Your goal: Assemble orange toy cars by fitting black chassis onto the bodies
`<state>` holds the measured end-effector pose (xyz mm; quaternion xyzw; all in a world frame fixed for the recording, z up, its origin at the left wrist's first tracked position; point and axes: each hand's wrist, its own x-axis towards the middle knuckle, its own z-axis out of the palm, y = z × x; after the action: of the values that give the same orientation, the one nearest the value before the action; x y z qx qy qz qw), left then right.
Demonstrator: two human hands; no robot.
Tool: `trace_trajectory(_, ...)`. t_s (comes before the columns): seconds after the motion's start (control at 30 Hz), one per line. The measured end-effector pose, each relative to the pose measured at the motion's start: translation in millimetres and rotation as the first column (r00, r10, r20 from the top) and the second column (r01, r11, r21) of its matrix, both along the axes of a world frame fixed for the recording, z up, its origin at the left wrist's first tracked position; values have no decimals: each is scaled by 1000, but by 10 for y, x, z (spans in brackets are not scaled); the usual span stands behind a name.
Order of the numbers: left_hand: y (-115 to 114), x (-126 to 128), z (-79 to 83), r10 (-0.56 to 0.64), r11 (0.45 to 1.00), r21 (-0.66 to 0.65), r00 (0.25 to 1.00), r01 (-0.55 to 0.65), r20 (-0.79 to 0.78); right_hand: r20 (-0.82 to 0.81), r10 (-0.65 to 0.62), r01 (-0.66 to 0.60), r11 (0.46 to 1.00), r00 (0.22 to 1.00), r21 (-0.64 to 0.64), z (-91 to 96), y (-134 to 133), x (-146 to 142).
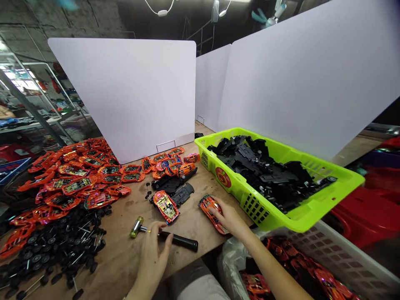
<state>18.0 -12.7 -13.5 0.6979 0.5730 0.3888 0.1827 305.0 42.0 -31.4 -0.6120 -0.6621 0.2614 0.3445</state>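
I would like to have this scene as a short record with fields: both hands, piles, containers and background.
Left hand: over a black-handled hammer with a yellowish head; firmness of grip unclear
Right hand: fingers on an orange-red plastic toy car
Surface: brown tabletop
Left piles: orange-red plastic car shells; nearer, black wheels on metal axles
Right container: lime-green plastic basket, holding black plastic car parts
Lower right: white plastic crate with reddish toy cars
Background: upright white panels
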Motion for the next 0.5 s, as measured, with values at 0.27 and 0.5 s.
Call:
trace_trajectory(0.27, 671, -209, -104, 88, 994, -70, 992, -81, 95, 160, 172, -194, 972, 972, 130, 229, 267, -1162)
trace_trajectory(0.5, 839, -191, 142, 29, 986, -165, 971, 10, 235, -38, 267, -263, 961, 963, 87, 120, 569, -1488)
